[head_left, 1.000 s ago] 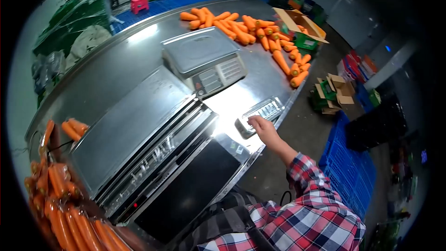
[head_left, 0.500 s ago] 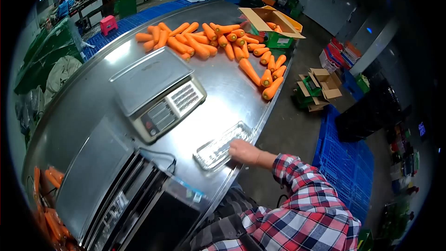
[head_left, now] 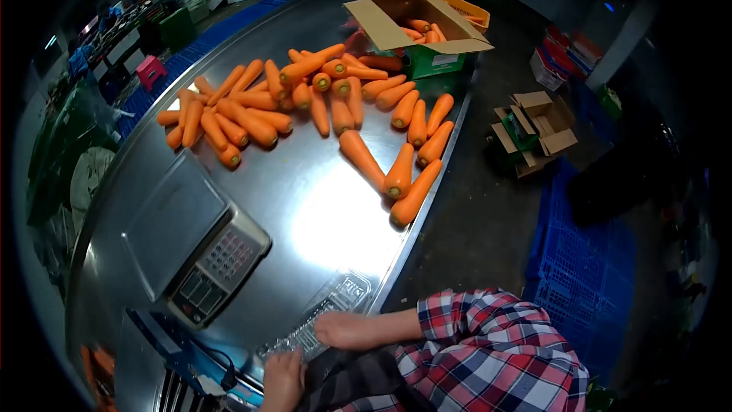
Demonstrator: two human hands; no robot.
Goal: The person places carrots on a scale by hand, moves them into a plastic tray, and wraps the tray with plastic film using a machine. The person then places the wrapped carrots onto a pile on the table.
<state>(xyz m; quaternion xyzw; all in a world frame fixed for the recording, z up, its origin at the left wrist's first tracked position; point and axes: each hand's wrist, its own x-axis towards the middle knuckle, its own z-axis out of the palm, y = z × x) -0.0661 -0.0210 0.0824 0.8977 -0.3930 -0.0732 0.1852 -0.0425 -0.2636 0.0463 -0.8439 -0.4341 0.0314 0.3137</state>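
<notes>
A clear plastic tray (head_left: 345, 291) lies on the metal table near its front edge. My right hand (head_left: 347, 329) is closed at the tray's near side, its fingertips partly hidden. At the tray's left end, my left hand (head_left: 283, 378) is closed with curled fingers against the plastic. To the left stands a weighing scale (head_left: 217, 259) with a flat metal pan and a keypad. Beyond it, a loose pile of carrots (head_left: 252, 111) spreads across the table, and several more carrots (head_left: 415, 191) lie along the right edge.
An open cardboard box (head_left: 374, 27) holding carrots stands at the table's far right corner, with a yellow crate (head_left: 465, 9) behind it. A black-and-blue machine (head_left: 183, 358) stands at lower left. Another open carton (head_left: 545, 118) and blue pallets (head_left: 583, 275) are on the floor at right.
My left hand has come into view at the tray's left end. My right hand stays by the tray. The view has shifted, so the carrots and scale appear lower and further left.
</notes>
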